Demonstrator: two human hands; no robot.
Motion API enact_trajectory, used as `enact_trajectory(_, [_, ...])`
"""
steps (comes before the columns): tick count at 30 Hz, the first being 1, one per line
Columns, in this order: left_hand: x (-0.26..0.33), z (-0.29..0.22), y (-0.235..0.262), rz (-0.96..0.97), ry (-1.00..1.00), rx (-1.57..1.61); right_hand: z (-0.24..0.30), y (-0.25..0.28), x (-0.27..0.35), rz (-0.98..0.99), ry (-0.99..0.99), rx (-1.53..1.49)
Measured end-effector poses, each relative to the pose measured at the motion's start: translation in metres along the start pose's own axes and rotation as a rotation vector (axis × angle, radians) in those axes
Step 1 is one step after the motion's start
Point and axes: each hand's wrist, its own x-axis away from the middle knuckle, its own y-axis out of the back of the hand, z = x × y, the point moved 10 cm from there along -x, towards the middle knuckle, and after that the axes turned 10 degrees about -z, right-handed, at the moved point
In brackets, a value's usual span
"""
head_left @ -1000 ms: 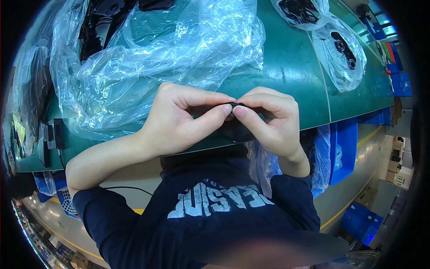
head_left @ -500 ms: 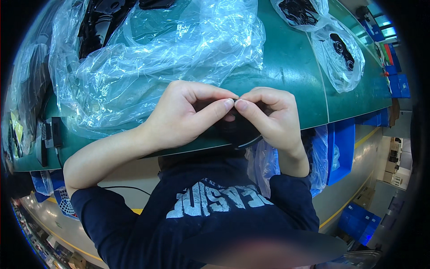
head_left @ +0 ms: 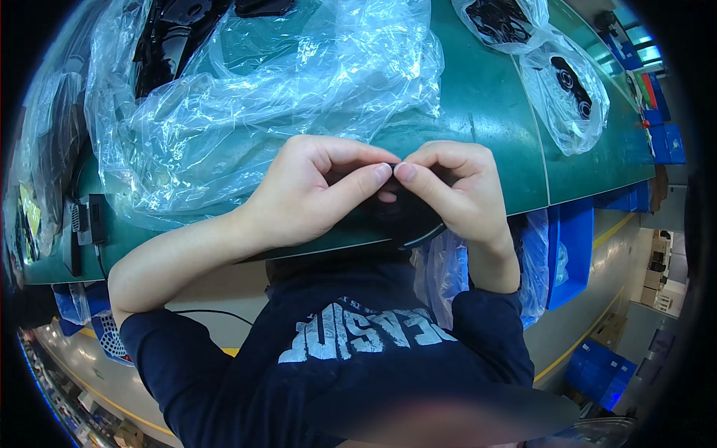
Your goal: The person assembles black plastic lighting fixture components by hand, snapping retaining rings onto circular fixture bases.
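Pinching with thumb and forefinger, the person's left hand (head_left: 306, 190) and right hand (head_left: 459, 183) meet tip to tip, both seemingly clamped on the upper edge of a black piece (head_left: 399, 213). It shows below their fingertips, toward 6 o'clock, over the near edge of the table (head_left: 485, 142), with a thin shiny line along its lower right side. The handling looks midway: the piece is in both grasps, neither let go nor set down, and the fingertips cover the spot they press, so whether anything there is finished cannot be told. From the hands, crumpled plastic film (head_left: 246, 134) spreads at 10 o'clock, with a glossy black part (head_left: 160, 63) farther out that way. At 2 o'clock a ringed black part (head_left: 571, 86) lies inside a clear bag (head_left: 564, 131), touched by neither hand. A blue bin (head_left: 579, 261) sits at 4 o'clock.
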Motion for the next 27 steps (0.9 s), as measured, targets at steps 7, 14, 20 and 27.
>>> enact_trajectory(7, [-0.0013, -0.0004, 0.0028, 0.005, 0.021, -0.03, -0.0065, 0.0042, 0.0002, -0.038, 0.023, 0.051])
enact_trajectory(14, [0.0, 0.0029, 0.0008, -0.008, 0.006, -0.065, 0.0007, 0.002, -0.0021, 0.025, 0.076, 0.175])
enact_trajectory(20, [-0.0019, 0.0, 0.0031, -0.021, 0.002, -0.06, 0.0003, 0.0065, -0.0015, -0.054, 0.077, 0.124])
enact_trajectory(27, [0.002, -0.0028, 0.003, -0.009, -0.011, -0.162, -0.0054, -0.0002, -0.0005, 0.024, -0.012, 0.061])
